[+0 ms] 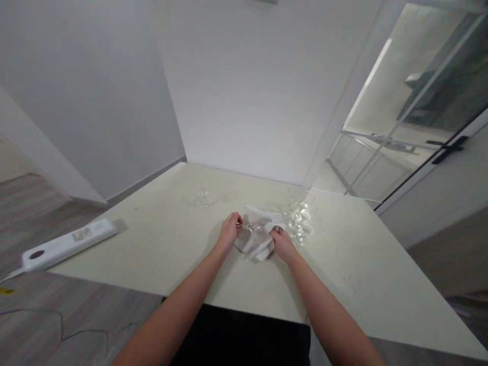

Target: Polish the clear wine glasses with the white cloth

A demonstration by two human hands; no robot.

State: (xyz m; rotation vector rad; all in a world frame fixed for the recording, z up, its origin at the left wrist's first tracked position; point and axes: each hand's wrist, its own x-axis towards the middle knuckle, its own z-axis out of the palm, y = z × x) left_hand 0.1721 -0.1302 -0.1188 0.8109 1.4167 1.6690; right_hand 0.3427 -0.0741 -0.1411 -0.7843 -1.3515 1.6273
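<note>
Between my hands a clear stemmed glass (251,227) lies sideways over a white cloth (259,249). My left hand (230,231) is closed on the foot end of the glass. At the other end, my right hand (282,243) pinches a bunched part of the cloth, which is folded around the bowl. The cloth hides part of the bowl, and its lower edge hangs near the tabletop. Just right of the cloth stands a group of several clear stemmed glasses (299,218). One more clear stemmed glass (204,195) is upright on the table, farther back to the left.
The pale table (152,239) meets a white wall (251,101) at its back edge. A white power strip (72,243) with a cable overhangs the left edge. To the right is a glass-paned door (404,112) with a black handle.
</note>
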